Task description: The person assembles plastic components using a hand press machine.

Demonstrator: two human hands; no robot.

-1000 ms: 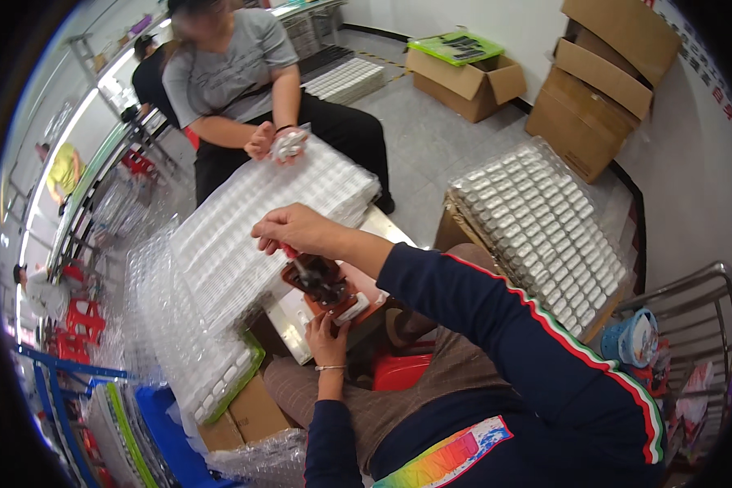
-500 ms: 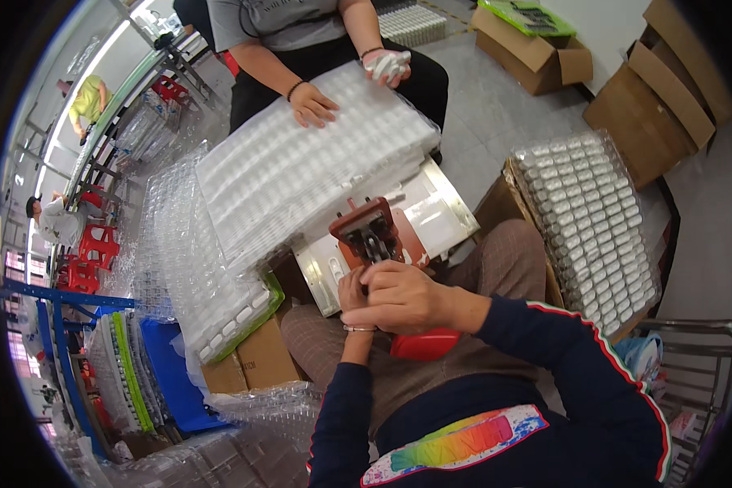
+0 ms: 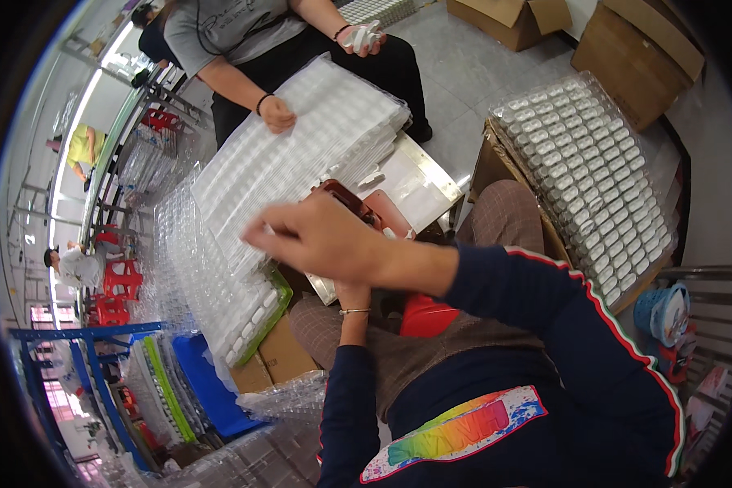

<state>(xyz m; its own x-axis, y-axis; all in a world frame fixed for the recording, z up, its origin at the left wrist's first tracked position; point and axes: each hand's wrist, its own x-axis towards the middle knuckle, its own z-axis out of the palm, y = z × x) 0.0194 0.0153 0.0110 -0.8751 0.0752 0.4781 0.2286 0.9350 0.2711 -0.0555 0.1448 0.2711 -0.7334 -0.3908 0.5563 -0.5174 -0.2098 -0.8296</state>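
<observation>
My right hand reaches leftward across my left arm, beside the edge of a stack of white moulded trays. Its fingers are bent together, and whatever they hold, if anything, cannot be made out. Under my right forearm is my left hand, of which only the wrist end shows; its fingers are hidden. Just beyond both hands stands a dark red hand-press-like fixture on a white metal plate, partly covered by my right hand.
A person opposite holds several small white pieces, the other hand resting on the trays. At right, a filled clear tray lies on a carton. A green-edged tray sits at left near a blue panel. Open cartons stand behind.
My right hand has left the fixture and moved left over my left hand to the tray stack. The other person's hand on the trays has curled in. The view has shifted.
</observation>
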